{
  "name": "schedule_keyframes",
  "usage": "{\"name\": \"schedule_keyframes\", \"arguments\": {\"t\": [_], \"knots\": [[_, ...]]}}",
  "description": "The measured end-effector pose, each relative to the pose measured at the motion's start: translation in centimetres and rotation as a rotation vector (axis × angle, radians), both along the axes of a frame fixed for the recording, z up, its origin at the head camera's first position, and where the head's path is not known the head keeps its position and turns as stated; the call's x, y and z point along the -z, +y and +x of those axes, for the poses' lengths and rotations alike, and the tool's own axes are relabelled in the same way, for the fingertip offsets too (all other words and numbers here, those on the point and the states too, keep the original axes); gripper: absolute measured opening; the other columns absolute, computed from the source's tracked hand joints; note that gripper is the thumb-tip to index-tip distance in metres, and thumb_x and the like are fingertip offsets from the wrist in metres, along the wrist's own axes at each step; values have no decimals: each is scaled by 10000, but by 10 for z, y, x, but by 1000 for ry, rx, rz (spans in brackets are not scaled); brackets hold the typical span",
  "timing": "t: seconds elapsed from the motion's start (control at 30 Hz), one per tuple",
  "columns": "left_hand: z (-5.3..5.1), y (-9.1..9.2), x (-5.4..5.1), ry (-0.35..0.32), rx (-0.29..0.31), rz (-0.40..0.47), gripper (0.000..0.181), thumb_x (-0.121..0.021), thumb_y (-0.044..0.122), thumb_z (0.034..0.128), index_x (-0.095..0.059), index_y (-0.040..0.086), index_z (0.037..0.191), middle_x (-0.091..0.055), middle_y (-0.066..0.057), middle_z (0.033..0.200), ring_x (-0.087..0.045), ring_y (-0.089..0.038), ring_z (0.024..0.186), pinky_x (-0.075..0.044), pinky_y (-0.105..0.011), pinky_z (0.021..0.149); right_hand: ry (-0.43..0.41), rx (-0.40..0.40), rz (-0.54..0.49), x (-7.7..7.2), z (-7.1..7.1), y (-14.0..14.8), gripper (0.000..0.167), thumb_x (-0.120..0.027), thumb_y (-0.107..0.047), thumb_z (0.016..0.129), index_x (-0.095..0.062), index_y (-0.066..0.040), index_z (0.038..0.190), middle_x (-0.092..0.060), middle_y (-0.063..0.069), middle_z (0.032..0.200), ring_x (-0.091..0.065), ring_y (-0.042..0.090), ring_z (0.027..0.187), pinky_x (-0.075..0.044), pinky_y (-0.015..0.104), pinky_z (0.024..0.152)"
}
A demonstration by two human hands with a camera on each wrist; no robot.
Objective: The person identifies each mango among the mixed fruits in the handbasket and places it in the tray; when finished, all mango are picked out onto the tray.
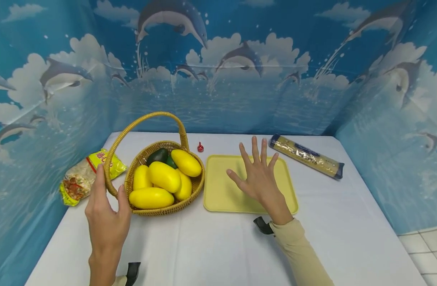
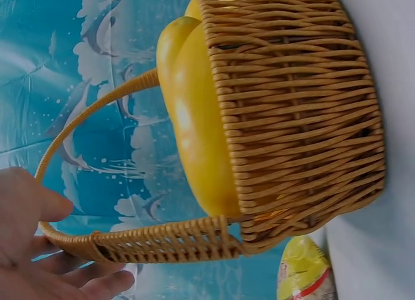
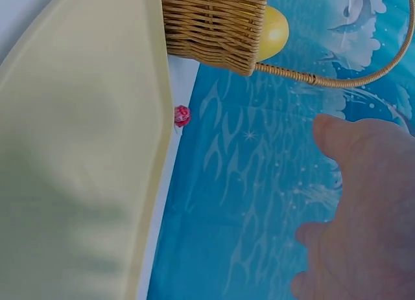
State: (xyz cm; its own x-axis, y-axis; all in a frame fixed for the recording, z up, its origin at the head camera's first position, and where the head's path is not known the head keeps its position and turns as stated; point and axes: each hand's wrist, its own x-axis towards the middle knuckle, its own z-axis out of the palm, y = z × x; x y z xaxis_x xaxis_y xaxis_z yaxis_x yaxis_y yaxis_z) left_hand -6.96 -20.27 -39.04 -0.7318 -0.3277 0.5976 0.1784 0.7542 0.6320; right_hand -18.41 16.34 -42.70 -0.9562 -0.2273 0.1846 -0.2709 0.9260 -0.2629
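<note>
Two curved black wrist fittings (image 1: 133,272) nearest, presumably worn to carry cameras. Next, a beige cloth sleeve (image 1: 300,250) over a bench (image 1: 211,254) spread with white fabric. Just beyond, the bare left grip (image 1: 109,216), loosely open around one side of an arched, cane-wrapped handle (image 2: 162,242): thumb on one side, fingers on the other, no tight closure visible. Impossible to tell how firm any contact; perhaps set there because of the ready hold offered by the arch. Farther right, the bare right grip (image 1: 259,178), fingers splayed wide and holding nothing, above a pale-yellow, round-cornered rectangular tray (image 1: 218,198); apparently raised off it, judging by the soft shadow below.

Just left of the tray, a round tan wicker basket (image 1: 157,211), upright. Inside, five glossy yellow oval fruits (image 1: 164,176), heaped before dark-green rounded fruits (image 1: 157,156), probably kept from rolling by the woven wall. Left of the basket, a clear-and-yellow plastic food bag (image 1: 78,178), lying flat. Beyond the tray's right corner, a long gold-and-navy packet (image 1: 305,156), slanted, likely too slim to stand. Near the far edge, a tiny red object (image 1: 200,147), unclear in kind. Farthest, a blue dolphin-print curtain (image 1: 222,103), seemingly hung as a screen.
</note>
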Motion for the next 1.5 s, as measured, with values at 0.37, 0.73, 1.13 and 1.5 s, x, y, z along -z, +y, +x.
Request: {"name": "schedule_keyframes", "arguments": {"t": [0.37, 0.73, 1.13, 1.5], "knots": [[2, -9, 18, 23, -14, 54, 646, -678, -61, 1019, -473, 45, 1623, -670, -220, 1428, -700, -397, 1252, -509, -146, 1006, -3, -93, 30, -5, -4, -13, 944, -542, -667, 1046, -137, -187, 1750, 120, 148, 1805, 192, 443, 1632, 46, 882, 1199], [-3, -12, 27, 78, 84, 96, 685, -739, -121, 954, -546, 71, 1584, -739, -180, 1312, -735, -374, 1178, -520, -94, 947, -44, -247, -111, -20, -12, -21, 1012, -709, -502, 1035, -78, -163, 1750, 92, 34, 1813, 88, 346, 1668, -57, 731, 1311], [1, -20, 33, 42, 41, 50, 592, -753, -88, 959, -581, -4, 1519, -735, -205, 1283, -727, -384, 1193, -507, -97, 953, -6, -480, -432, -32, -23, -40, 832, -841, -325, 971, -429, -111, 1661, -506, 118, 1640, -568, 338, 1440, -496, 561, 1192], [2, -16, 34, 80, 70, 70, 617, -752, -103, 949, -583, 11, 1532, -742, -196, 1254, -727, -389, 1188, -488, -66, 937, -85, -676, -376, -21, -48, -69, 808, -882, -242, 931, -494, -39, 1610, -586, 157, 1568, -651, 340, 1332, -568, 508, 1119]]}}
